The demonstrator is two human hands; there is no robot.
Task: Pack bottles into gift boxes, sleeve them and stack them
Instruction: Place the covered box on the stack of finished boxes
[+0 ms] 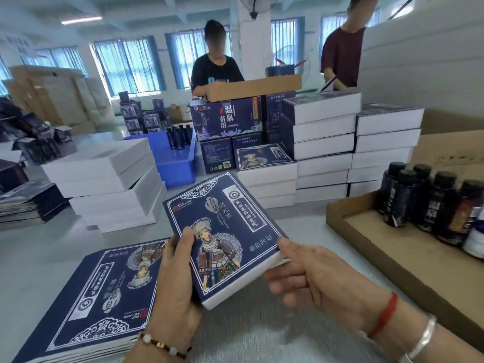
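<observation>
I hold a sleeved gift box [225, 231], dark blue with a printed figure, tilted above the grey table. My left hand [174, 281] grips its near-left edge, thumb on top. My right hand [311, 276] holds the box's right corner, thumb on its top edge and fingers under it. A pile of flat blue sleeves [97, 302] lies at the near left. Several dark bottles [424, 203] stand in a cardboard tray [366, 237] on the right. Stacks of sleeved boxes [324, 145] rise behind, one topped by a sleeved box [264, 155].
White unsleeved boxes [110, 179] are stacked at the left. A blue plastic bin [172, 158] with bottles sits behind them. Two people stand at the far side by printed cartons [227, 119]. A tall cardboard box [450, 148] stands at the right.
</observation>
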